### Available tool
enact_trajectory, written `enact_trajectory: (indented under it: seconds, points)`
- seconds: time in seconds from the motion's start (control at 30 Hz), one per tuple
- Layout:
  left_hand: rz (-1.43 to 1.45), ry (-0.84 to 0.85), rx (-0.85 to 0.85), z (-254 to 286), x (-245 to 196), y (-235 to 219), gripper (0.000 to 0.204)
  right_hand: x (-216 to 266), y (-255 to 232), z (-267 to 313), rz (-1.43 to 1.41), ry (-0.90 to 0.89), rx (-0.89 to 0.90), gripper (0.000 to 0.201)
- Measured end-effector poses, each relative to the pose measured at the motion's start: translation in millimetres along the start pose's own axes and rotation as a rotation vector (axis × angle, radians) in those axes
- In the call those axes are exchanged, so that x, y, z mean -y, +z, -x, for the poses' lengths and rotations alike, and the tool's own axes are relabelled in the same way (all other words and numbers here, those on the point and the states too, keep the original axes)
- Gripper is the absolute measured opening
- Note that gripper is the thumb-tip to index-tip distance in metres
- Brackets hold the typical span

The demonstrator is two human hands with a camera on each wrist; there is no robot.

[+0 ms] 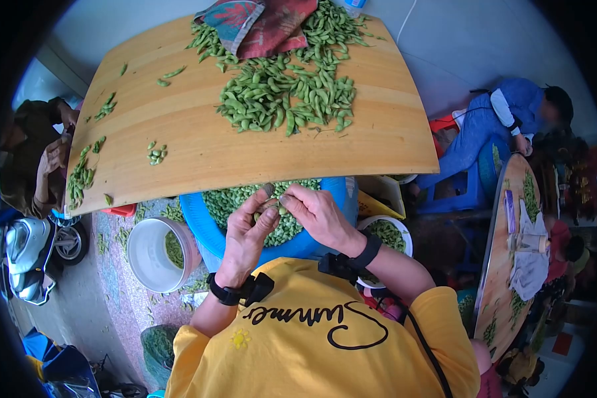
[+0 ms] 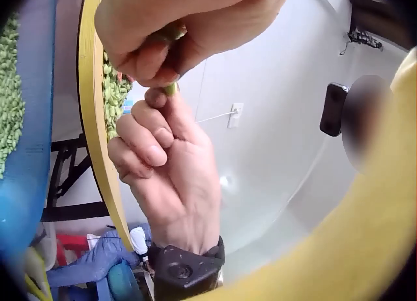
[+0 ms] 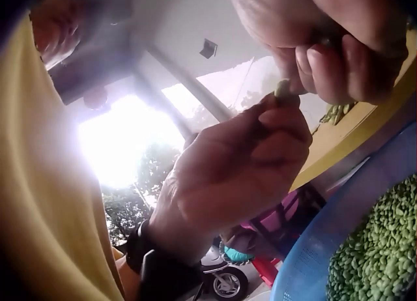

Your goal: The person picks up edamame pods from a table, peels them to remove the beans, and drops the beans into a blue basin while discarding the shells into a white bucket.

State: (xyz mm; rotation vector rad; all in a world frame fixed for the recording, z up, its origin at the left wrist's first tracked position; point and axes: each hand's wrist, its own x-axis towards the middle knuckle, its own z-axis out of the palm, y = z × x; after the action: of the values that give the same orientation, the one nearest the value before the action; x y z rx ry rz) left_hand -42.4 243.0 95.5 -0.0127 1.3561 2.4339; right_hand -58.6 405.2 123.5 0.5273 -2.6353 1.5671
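Note:
Both hands meet above a blue tub (image 1: 191,222) of shelled green beans (image 1: 288,229). The left hand (image 1: 247,232) pinches a small green pod (image 2: 171,89) between thumb and fingers. Against it, fingertips nearly touching, the right hand (image 1: 322,219) pinches the same pod from the other side. In the left wrist view the right hand (image 2: 172,164) has its other fingers curled, below the nearer left hand (image 2: 195,27). The right wrist view has the left hand (image 3: 241,164) below the right hand (image 3: 339,53), with green (image 3: 282,88) showing between them. Fingers hide most of the pod.
The wooden table (image 1: 179,126) borders the tub, with a pod heap (image 1: 265,96) and red cloth (image 1: 275,26) on it. A white bucket (image 1: 142,255) stands left, a white bowl (image 1: 404,242) right. People sit at both sides; a scooter (image 1: 26,252) stands far left.

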Motion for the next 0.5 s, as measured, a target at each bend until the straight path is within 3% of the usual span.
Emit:
enact_trajectory:
  seconds: [0.07,0.1,0.17,0.2,0.3,0.43,0.5]
  points:
    - [-0.036,0.026,0.027,-1,-1,0,0.038,0,-1,-1,-0.094,0.163,0.062,0.020]
    - [-0.036,0.027,0.025,0,-1,3,0.038,1,-1,-1,-0.095,0.162,0.063,0.020]
    - [-0.122,0.098,-0.208,-1,-4,11,0.042,5,-4,-2,0.164,0.008,-0.048,0.024]
    - [-0.122,0.100,-0.209,-2,-3,11,0.042,7,-5,-2,0.294,-0.070,-0.104,0.026]
    - [-0.176,0.164,-0.300,-3,-1,15,0.050,12,5,1,0.313,-0.126,-0.049,0.027]
    - [-0.028,0.159,-0.266,-2,2,18,0.048,2,20,-2,0.320,-0.004,0.008,0.030]
    - [0.142,0.088,-0.182,-2,1,16,0.044,-5,26,-3,0.056,-0.030,-0.039,0.028]
